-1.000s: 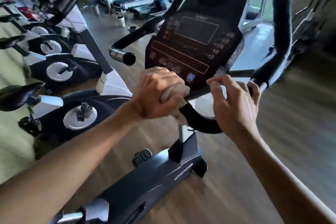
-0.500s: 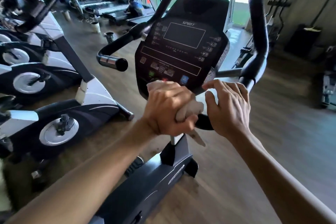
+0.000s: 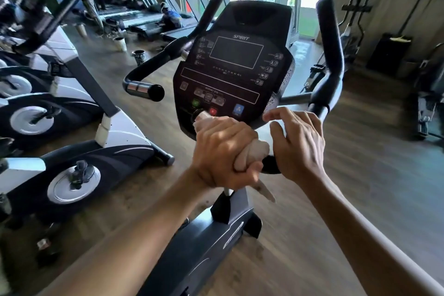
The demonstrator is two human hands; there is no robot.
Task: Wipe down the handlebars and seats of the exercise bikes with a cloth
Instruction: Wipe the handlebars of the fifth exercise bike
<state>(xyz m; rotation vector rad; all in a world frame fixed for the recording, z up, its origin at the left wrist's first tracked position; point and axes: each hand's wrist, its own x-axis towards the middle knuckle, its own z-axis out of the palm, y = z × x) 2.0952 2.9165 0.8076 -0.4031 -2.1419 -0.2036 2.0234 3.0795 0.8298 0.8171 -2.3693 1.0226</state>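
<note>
The black curved handlebar point(image 3: 330, 60) of the dark grey upright exercise bike point(image 3: 204, 243) forms a wide U around the black console panel with coloured buttons point(image 3: 230, 72). Its right arm rises almost upright beside the console's right edge, tip pointing up and slightly away. Its left arm runs diagonally from the console's upper left edge down toward the viewer's left and ends in a silver-banded grip with a black end cap point(image 3: 144, 90) that points right. The low middle bend of the bar passes under the console's bottom edge, running roughly left to right.

The left hand point(image 3: 223, 154) is clenched around a crumpled pale beige cloth point(image 3: 252, 151), thumb and fingers curled tight so the cloth bulges out on both sides of the fist. One bunched end pokes up against the console's bottom edge near the red button; a thin tail hangs down below the fist, pointing down and right. The cloth sits on the middle bend of the handlebar, just under the console.

The right hand point(image 3: 298, 142) is just beside the cloth, its fingers bent loosely over the bar at the console's lower right corner. Whether they actually clasp the bar cannot be told.

Other white and black bikes point(image 3: 79, 170) stand to the left on the wooden floor point(image 3: 360, 187).
</note>
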